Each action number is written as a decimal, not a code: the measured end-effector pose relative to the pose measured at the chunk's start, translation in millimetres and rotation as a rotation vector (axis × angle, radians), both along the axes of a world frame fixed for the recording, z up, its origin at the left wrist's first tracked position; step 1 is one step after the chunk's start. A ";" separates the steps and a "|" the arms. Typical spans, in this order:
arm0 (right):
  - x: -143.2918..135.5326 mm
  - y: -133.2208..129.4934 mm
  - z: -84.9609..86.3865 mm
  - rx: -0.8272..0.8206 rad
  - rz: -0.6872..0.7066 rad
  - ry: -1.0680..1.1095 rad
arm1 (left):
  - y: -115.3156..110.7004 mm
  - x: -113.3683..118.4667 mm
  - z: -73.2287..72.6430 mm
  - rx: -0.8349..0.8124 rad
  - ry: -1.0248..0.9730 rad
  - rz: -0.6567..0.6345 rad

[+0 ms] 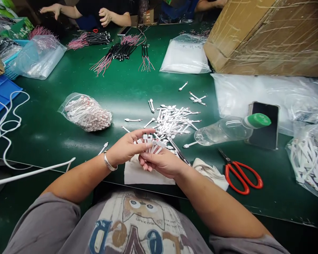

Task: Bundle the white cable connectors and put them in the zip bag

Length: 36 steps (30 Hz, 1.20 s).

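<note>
Close together over the front of the table, my left hand (125,146) and my right hand (161,161) both grip a fanned bunch of short white cables (154,144) with square white plugs. The left thumb presses on the plugs from the left, and the right fingers wrap round the lower ends. Just beyond them lies a loose pile of the same white cables (175,120). Under the hands is a white cloth (148,176). A metal tool that looks like tweezers (178,151) lies partly hidden beside the right hand.
A bag of white cables (87,113) lies left. To the right are a green-capped bottle (222,130), a phone (265,123), red-handled scissors (243,174) and another cable bag (310,158). A cardboard box (267,38) stands behind. Co-workers' hands (106,17) show across the table.
</note>
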State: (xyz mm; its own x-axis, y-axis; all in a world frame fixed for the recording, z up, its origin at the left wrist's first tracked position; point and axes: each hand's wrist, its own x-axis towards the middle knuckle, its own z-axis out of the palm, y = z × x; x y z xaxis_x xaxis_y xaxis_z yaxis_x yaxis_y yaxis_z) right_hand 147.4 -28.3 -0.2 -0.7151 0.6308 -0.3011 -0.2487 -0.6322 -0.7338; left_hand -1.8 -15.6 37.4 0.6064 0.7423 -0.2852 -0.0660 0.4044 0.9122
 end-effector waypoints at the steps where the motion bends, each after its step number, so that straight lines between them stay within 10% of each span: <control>1: 0.2 0.5 -0.2 -0.016 -0.016 0.006 | 1.7 0.6 -1.0 0.016 0.020 0.021; 13: -1.0 3.9 0.0 -0.106 -0.070 0.005 | 10.7 -2.8 -27.4 -0.067 -0.013 0.345; 36: -1.0 3.1 -1.5 -0.197 -0.019 0.032 | 8.1 -3.0 -28.5 -0.123 0.025 0.342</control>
State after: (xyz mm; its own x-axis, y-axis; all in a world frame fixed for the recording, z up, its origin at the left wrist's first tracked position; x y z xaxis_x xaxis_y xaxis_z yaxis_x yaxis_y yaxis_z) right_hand 146.4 -25.2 -1.7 -0.7148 0.5754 -0.3975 -0.2835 -0.7579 -0.5875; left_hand -4.7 -7.5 8.9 0.3208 0.8602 -0.3964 -0.1944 0.4694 0.8613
